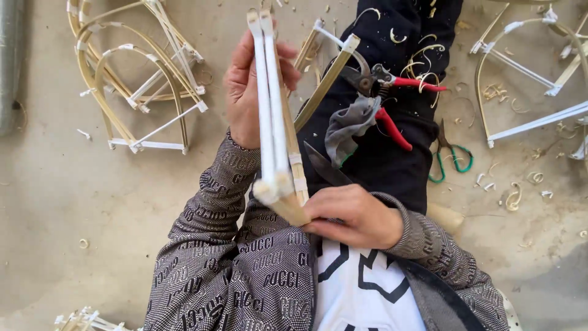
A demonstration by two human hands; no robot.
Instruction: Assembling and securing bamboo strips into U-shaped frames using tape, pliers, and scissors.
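My left hand (245, 92) grips the upper part of a bundle of bamboo strips (274, 110), some wrapped in white tape, held upright over my lap. My right hand (355, 216) pinches the bundle's lower end and also holds a dark knife blade (326, 165) that points up and left beside the strips. A second bent bamboo piece (324, 79) with taped ends leans behind the bundle. Red-handled pliers (386, 92) and a grey cloth (348, 125) lie on my dark trouser leg.
Finished curved bamboo frames (135, 79) with white taped joints lie on the concrete floor at the upper left, and more frames (533, 73) at the upper right. Green-handled scissors (450, 156) rest on the floor to the right. Bamboo shavings (511, 196) are scattered around.
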